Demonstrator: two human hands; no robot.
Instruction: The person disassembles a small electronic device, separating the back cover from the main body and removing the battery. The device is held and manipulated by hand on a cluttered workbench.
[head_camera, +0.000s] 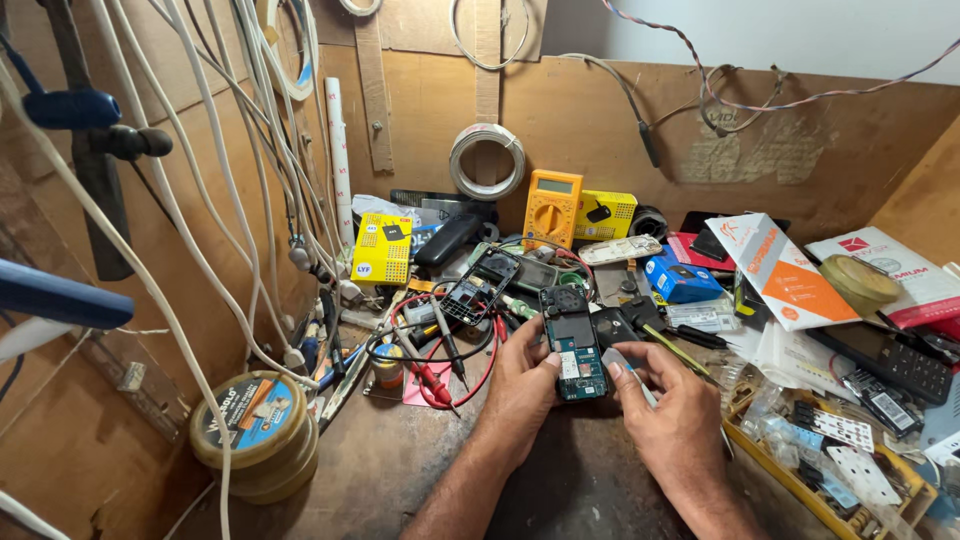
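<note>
A cluttered wooden workbench, seen from above by the person working at it. At the far left, white cables (190, 230) hang down the plywood side wall, and a round yellow tin (255, 430) with a printed lid sits on the bench below them. Further in, a yellow box (381, 250) stands near the back wall, with red and black multimeter probe leads (440, 375) coiled in front of it.

Near the centre, the left hand (520, 385) comes up from the lower edge, its thumb and fingertips pinching the left edge of an opened mobile phone (573, 345). The phone has its back cover off: a dark body standing upright between the hands, with a round black part at the top, a grey metal shield in the middle and a teal-green circuit board with a small white label below. It is held just above the bench, in front of the clutter. Behind it lie another stripped phone frame (480, 285) and an orange-yellow multimeter (551, 208) against the back wall, under a coil of white wire (487, 160).

The right hand (665, 405) pinches the phone's right edge with thumb and forefinger, with a slim light-coloured tool showing between its fingers. To the right lie a blue box (680, 278), an orange and white carton (785, 270), a black keypad phone (890, 362) and a yellow tray (830, 460) of small parts.
</note>
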